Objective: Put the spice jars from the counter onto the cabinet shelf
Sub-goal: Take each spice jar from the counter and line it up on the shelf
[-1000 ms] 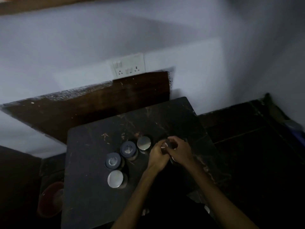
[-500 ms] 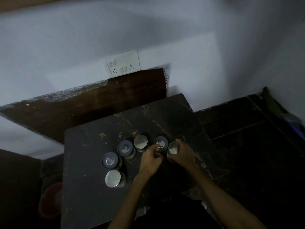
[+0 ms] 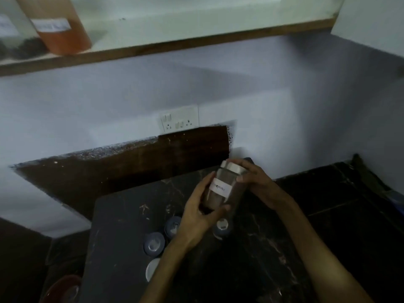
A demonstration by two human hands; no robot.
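Shelf [image 3: 196, 43] with a wooden front edge runs across the far wall at the top, an orange-filled jar [image 3: 63, 29] standing at its far left, and below it the dark counter [image 3: 118, 226] carries four lidded spice jars [image 3: 154, 244] clustered near the middle. Both hands hold a silver-lidded labelled jar [image 3: 225, 189] tilted above the counter: the left hand [image 3: 196, 215] curls round its lower body, the right hand [image 3: 255, 182] grips near the lid.
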